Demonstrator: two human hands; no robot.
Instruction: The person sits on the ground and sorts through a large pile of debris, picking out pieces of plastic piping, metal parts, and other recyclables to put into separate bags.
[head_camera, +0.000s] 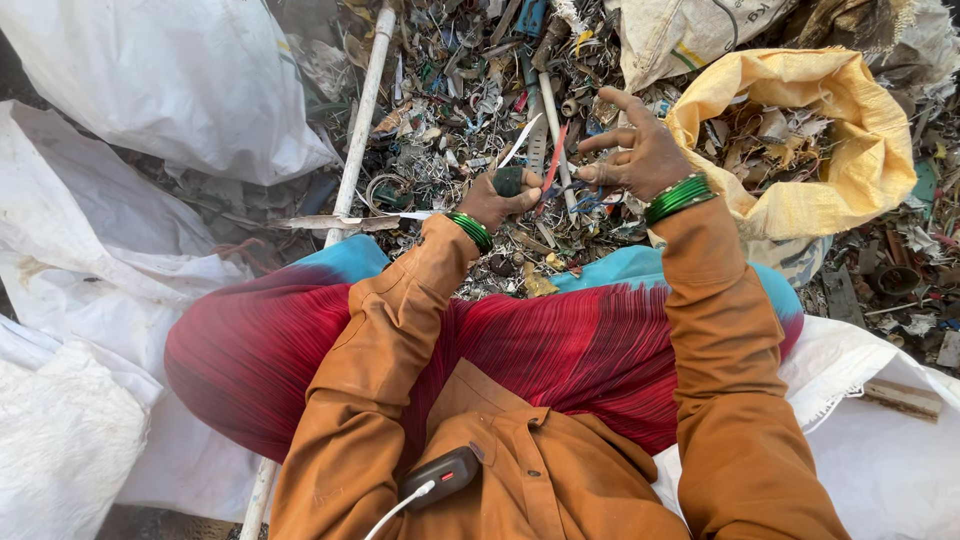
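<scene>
My left hand (497, 198) is closed around a dark green handle-like piece (509, 180), from which a thin white pointed strip (521, 141) sticks up. My right hand (633, 152) is just to its right, thumb and fingers pinching a thin red strip (555, 160) while the other fingers spread out. Some blue wire (583, 197) hangs below the right hand. Both hands hover over a heap of mixed plastic and metal scrap (450, 90). Green bangles sit on both wrists, and orange sleeves cover both arms.
An open yellow sack (860, 140) holding scrap stands right of my right hand. A long white pipe (360, 120) runs across the heap on the left. White sacks (170, 80) lie at the left and lower right. A dark power bank (442, 476) with a white cable rests on my chest.
</scene>
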